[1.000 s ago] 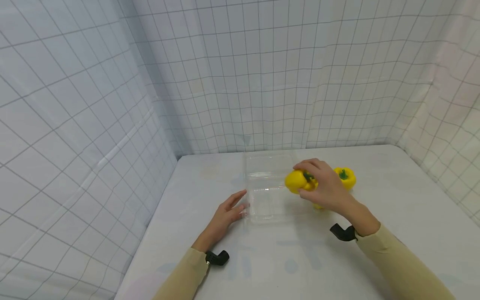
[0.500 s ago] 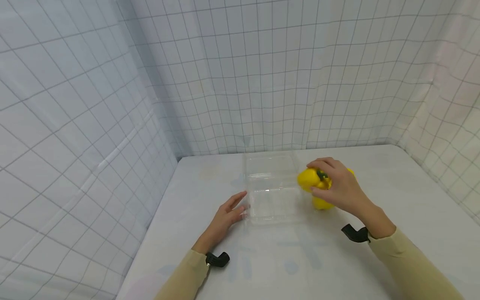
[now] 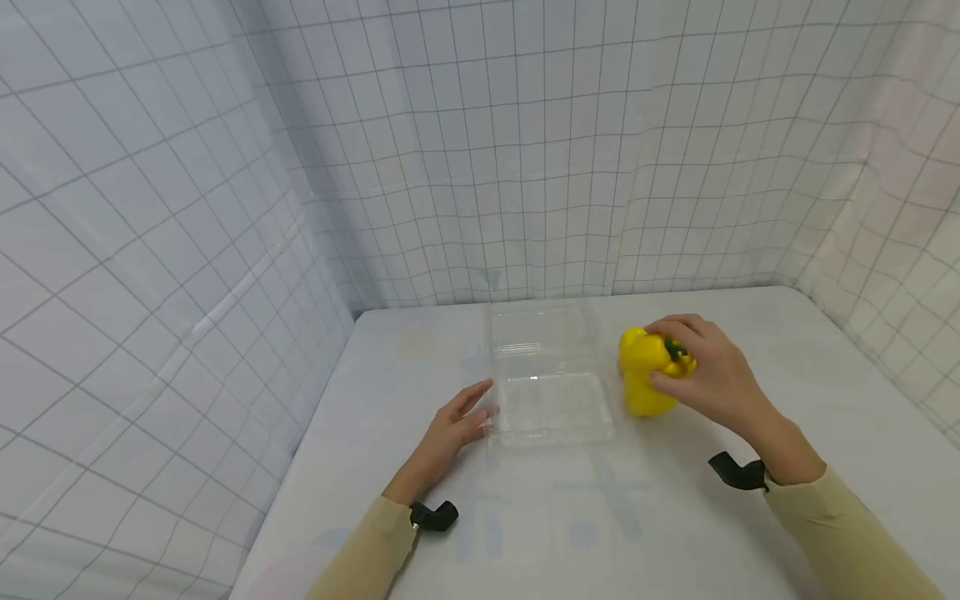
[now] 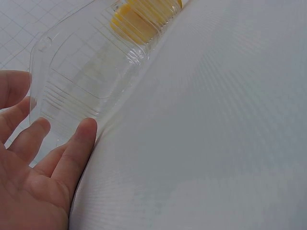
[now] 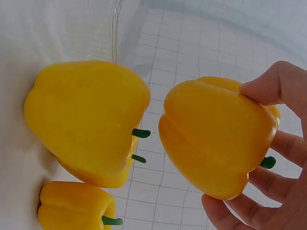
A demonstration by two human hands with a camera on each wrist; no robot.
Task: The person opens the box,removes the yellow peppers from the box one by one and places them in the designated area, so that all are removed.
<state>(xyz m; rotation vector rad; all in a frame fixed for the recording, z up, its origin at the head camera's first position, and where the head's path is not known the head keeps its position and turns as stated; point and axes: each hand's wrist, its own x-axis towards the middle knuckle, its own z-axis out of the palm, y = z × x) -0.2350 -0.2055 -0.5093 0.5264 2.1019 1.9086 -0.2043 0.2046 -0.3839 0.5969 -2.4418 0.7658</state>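
My right hand [image 3: 712, 375] grips a yellow bell pepper [image 5: 216, 134] with a green stem, thumb on one side and fingers on the other. The held pepper is up over other yellow peppers, right of a clear plastic clamshell container [image 3: 555, 408]. Below it in the head view, a yellow pepper [image 3: 647, 398] shows beside the container. In the right wrist view a large pepper [image 5: 88, 115] partly hides another, and a smaller pepper [image 5: 74, 206] lies near them. My left hand [image 3: 446, 433] rests at the container's left side, its extended fingers [image 4: 81, 139] against the clear wall.
The container's lid [image 3: 543, 329] lies folded back toward the rear of the white table [image 3: 540, 533]. Grid-patterned curtains [image 3: 517, 150] hang behind the table and along both sides.
My right hand has carried the held pepper rightward, from over the container's right side to above the other peppers. My left hand and the container have stayed in place.
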